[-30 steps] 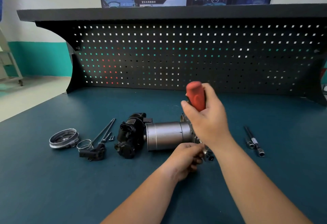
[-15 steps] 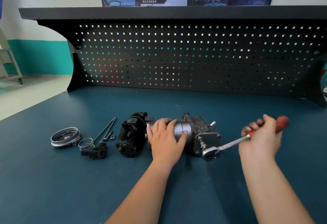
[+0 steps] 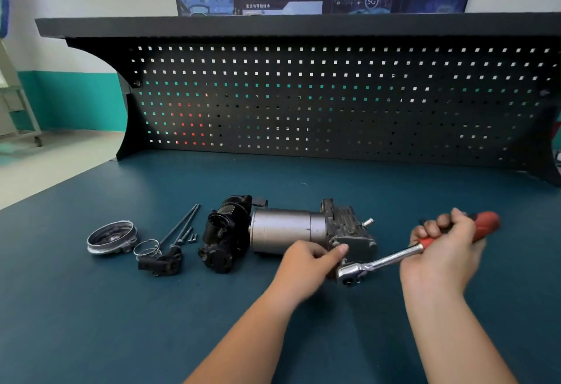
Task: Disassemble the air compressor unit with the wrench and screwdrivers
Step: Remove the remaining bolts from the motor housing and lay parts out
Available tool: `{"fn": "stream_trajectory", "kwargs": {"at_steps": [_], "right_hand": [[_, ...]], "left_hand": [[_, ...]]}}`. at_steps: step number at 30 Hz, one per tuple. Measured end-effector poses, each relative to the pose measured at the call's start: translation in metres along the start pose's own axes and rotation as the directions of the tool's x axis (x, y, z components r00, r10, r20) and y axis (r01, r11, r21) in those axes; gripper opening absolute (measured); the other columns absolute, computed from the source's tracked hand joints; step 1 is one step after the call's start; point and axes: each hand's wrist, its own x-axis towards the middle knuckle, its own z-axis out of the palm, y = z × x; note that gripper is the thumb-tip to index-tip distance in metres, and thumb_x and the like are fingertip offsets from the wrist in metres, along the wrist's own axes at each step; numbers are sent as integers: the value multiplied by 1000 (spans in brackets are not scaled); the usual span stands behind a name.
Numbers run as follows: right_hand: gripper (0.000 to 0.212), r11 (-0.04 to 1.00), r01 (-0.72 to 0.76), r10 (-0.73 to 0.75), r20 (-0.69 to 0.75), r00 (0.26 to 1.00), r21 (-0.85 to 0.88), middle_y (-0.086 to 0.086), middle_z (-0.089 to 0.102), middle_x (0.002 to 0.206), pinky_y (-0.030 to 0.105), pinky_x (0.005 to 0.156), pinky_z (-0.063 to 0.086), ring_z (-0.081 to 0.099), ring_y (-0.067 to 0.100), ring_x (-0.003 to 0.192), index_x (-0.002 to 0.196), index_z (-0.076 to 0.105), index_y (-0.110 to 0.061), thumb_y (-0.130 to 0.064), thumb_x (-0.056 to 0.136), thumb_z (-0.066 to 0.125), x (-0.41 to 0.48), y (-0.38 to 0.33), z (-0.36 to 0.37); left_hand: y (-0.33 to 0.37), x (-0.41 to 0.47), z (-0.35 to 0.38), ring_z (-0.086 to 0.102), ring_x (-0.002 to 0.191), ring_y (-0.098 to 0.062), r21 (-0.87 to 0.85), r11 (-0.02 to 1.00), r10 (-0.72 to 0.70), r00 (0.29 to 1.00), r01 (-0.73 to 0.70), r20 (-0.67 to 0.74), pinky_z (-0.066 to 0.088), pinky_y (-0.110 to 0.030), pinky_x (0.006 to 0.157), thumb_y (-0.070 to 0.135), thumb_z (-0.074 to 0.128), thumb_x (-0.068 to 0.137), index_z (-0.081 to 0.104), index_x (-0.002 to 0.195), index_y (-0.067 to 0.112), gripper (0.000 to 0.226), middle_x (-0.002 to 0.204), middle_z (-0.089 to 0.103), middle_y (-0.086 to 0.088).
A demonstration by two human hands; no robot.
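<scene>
Gripping the wrench (image 3: 385, 260) with our right hand (image 3: 446, 247), we steady the likely heavy, rigid air compressor (image 3: 285, 228), left hand (image 3: 309, 259) pinching its end block.

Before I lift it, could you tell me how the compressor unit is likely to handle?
Probably heavy for its size: the compressor unit looks all metal. Lying on its side, its round body might roll, though the squarish block end should resist. The left hand braced against it beside the ratchet wrench suggests it shifts under torque.
</scene>
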Motion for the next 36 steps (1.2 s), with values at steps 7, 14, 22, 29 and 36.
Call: {"fn": "stream_trajectory", "kwargs": {"at_steps": [7, 14, 22, 29, 36], "right_hand": [[17, 995, 100, -100, 42, 994, 5, -10, 44, 55, 20, 45, 31, 38, 6, 45, 82, 42, -22, -7, 89, 45, -9, -1, 0], [14, 979, 201, -197, 97, 976, -32, -12, 45, 56, 20, 47, 33, 39, 6, 46, 86, 41, -22, -13, 95, 48, -15, -2, 2], [12, 939, 338, -298, 334, 894, -67, -14, 47, 60, 19, 48, 38, 41, 5, 47, 91, 38, -25, -20, 89, 49, -28, -4, 4], [21, 738, 594, -87, 828, 555, -320, -16, 48, 63, 24, 50, 38, 43, 7, 50, 87, 48, -42, -26, 83, 60, -41, 5, 48], [17, 469, 860, 244, 965, 95, -203, -15, 48, 70, 26, 61, 36, 45, 9, 68, 101, 49, -24, -29, 90, 60, -82, 42, 49]], "left_hand": [[5, 1, 4, 22, 35, -5, -382, 882, -209, 956, 275, 204, 14, -14, 34, 33, 73, 78, 45, 43, 21, 47, 40, 33, 11], [5, 0, 4, 23, 35, -5, -338, 907, -190, 961, 250, 200, 16, -15, 35, 40, 68, 83, 45, 33, 20, 58, 40, 34, 13], [2, 3, 8, 23, 40, -4, -455, 853, -153, 956, 255, 249, 13, -15, 37, 26, 61, 89, 46, 47, 21, 45, 48, 32, 7], [2, 6, 16, 22, 41, -4, -568, 756, -179, 937, 325, 298, 11, -17, 42, 14, 49, 93, 43, 53, 23, 42, 47, 32, 10], [-1, 5, 21, 30, 58, -13, -653, 674, -207, 937, 345, 282, 19, -29, 59, 16, 55, 93, 49, 64, 17, 30, 61, 41, -1]]}}
